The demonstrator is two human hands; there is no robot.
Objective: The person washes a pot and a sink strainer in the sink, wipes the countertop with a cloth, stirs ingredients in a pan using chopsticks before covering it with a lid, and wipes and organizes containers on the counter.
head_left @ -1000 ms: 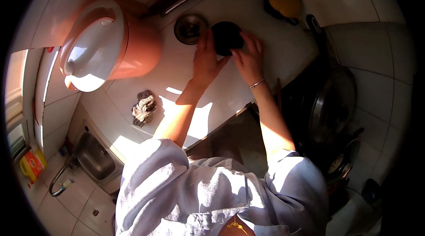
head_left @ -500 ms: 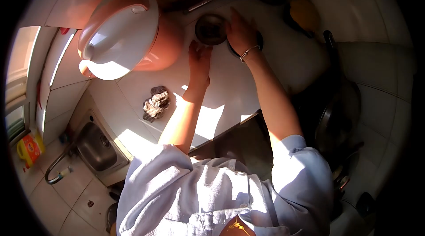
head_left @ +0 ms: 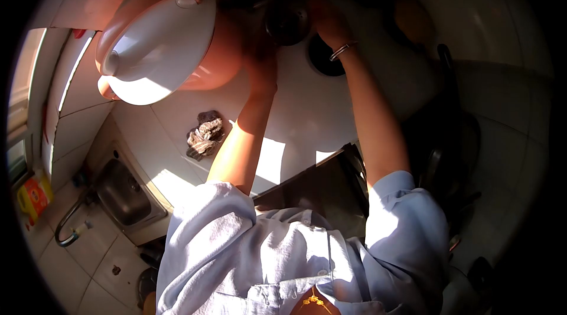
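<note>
A round dark metal dish [head_left: 287,23] lies in shadow on the white counter. My left hand [head_left: 260,49] is at its lower left, dark and blurred, its fingers hard to make out. On the other side, my right hand [head_left: 328,23] reaches up beside the dish's right edge, the fingertips lost in shadow. Whether either hand grips the dish cannot be seen. A round black object [head_left: 323,58] rests on the counter just below my right hand, partly covered by the wrist with its bracelet.
A large pink pot with a white lid [head_left: 168,37] stands at the left. A crumpled cloth [head_left: 205,135] lies on the counter [head_left: 307,111]. At the lower left are a sink [head_left: 123,191] and a faucet [head_left: 72,214]. Dark pans stand at the right.
Both hands have left the round black object and are now around the metal dish. The view has shifted, and the area about the hands has become darker.
</note>
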